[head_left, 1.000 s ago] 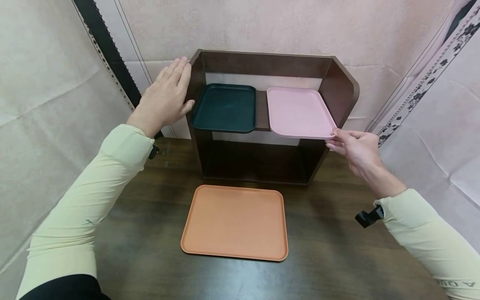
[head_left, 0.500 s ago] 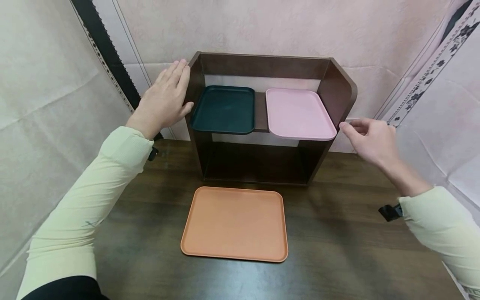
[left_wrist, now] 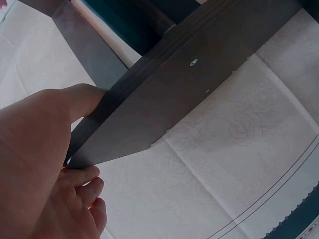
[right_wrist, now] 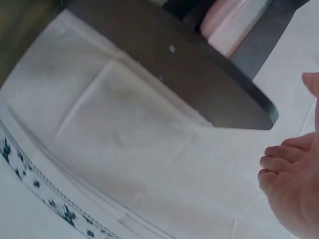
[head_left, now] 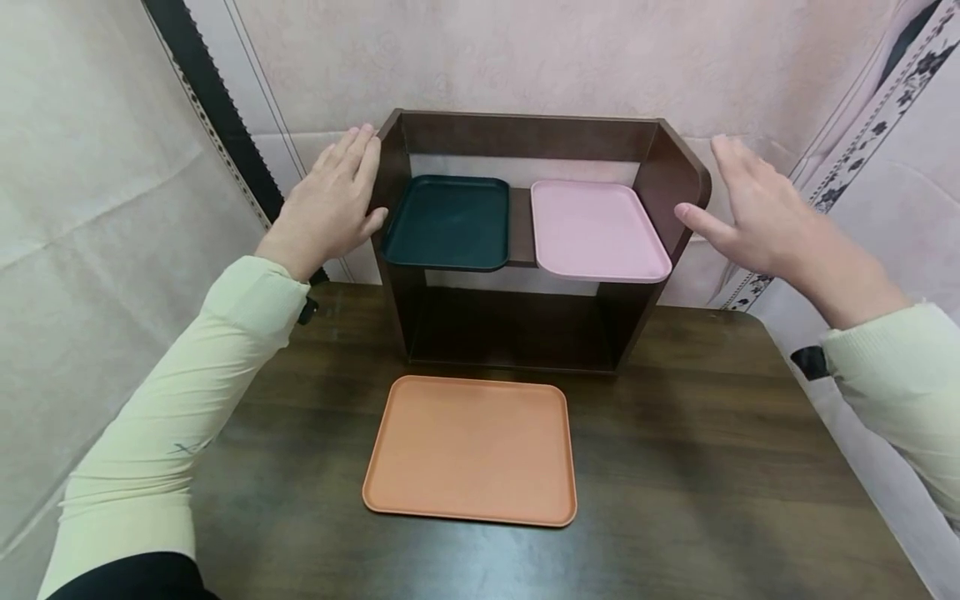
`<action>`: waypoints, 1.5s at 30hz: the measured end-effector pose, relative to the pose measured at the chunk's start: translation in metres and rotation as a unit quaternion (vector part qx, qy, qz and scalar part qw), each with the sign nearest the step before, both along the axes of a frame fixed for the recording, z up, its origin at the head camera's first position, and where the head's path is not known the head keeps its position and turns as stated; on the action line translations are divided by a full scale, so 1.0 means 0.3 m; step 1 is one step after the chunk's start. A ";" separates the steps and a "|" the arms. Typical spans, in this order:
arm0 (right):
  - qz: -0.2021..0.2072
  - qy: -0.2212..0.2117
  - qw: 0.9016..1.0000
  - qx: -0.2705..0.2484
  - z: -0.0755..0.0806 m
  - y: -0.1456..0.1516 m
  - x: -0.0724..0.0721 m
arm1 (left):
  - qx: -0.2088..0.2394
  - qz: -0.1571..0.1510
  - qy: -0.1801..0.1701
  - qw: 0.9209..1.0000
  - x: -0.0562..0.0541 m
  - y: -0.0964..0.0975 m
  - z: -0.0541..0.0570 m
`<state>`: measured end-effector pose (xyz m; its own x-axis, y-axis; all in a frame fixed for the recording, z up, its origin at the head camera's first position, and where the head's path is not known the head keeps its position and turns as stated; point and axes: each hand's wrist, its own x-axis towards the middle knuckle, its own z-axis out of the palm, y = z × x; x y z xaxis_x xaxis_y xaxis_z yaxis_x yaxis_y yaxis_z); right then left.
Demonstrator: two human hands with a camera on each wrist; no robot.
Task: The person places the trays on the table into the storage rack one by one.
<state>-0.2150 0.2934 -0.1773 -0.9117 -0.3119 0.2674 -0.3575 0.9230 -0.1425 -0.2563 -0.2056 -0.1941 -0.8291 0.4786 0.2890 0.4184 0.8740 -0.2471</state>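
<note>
Grip: left hand (head_left: 322, 198) touches rack (head_left: 532, 135), fingers extended; right hand (head_left: 780, 218) spread, holds nothing | green tray (head_left: 448, 221) and pink tray (head_left: 600, 231) sit shelved, mid-frame | orange tray (head_left: 471, 450) lies unshelved on table (head_left: 660, 500), lower centre

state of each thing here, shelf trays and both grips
Shelf: upright on the table
Green tray: face up on the upper board, left
Pink tray: face up, right of green tray
Orange tray: face up on the table
Left grip: extended, touching the shelf's left side
Right grip: apart from the shelf, holding nothing
</note>
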 end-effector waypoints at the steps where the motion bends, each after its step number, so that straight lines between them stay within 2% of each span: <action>1: 0.006 0.001 1.000 0.012 0.007 0.000 -0.011 | -0.001 0.001 0.000 1.000 0.000 -0.001 -0.001; 6: 0.019 -0.006 0.999 0.047 0.021 -0.003 -0.069 | 0.001 0.003 0.001 1.000 -0.004 0.000 -0.004; 11: 0.009 -0.031 0.998 0.055 -0.010 0.002 -0.107 | -0.004 0.002 0.000 1.000 -0.013 0.008 -0.010; 19: -0.004 -0.037 0.999 0.034 -0.052 -0.014 -0.113 | -0.009 0.002 -0.010 1.000 -0.002 0.008 -0.010; 27: -0.005 -0.029 0.999 0.033 -0.059 -0.032 -0.119 | -0.014 0.026 -0.039 0.999 0.022 0.000 0.021; 34: -0.003 -0.024 0.999 0.037 -0.063 -0.027 -0.125 | -0.018 0.045 -0.055 0.997 0.091 0.009 0.053; 41: -0.003 -0.016 0.999 0.040 -0.062 -0.020 -0.136 | 0.015 0.066 -0.115 0.991 0.168 -0.007 0.075; 45: 0.000 -0.015 0.999 0.045 -0.055 -0.017 -0.140 | 0.009 0.066 -0.154 0.986 0.194 -0.023 0.060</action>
